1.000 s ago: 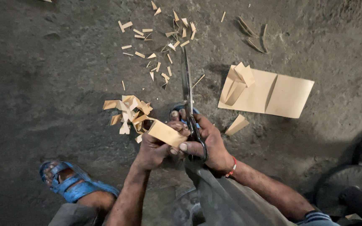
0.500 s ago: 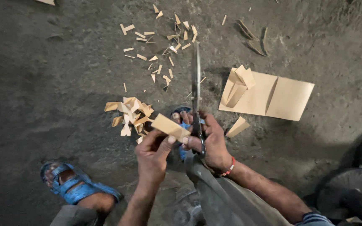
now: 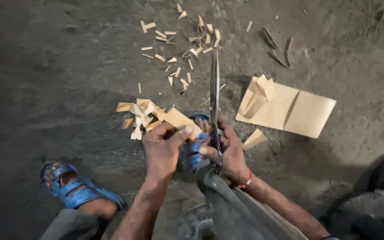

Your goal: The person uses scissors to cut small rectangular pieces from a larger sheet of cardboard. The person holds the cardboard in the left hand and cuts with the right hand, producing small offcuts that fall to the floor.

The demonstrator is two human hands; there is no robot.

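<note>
My left hand (image 3: pixel 162 149) pinches a tan cardboard piece (image 3: pixel 181 121) by its lower edge, just in front of my knee. My right hand (image 3: pixel 227 153) grips the handles of long dark scissors (image 3: pixel 214 95), whose blades point away from me, closed or nearly closed, next to the cardboard piece. A heap of folded tan offcuts (image 3: pixel 139 114) lies on the ground just left of my left hand.
Small tan strips (image 3: pixel 181 49) are scattered on the dirt floor farther out. A flat cardboard sheet (image 3: pixel 305 113) with a folded piece (image 3: pixel 258 93) on it lies to the right. My blue sandals (image 3: pixel 74 191) show below, and a dark wheel (image 3: pixel 370 209) at bottom right.
The scissors have swung upright beside the cardboard piece. My left hand has shifted its hold and raised the piece slightly.
</note>
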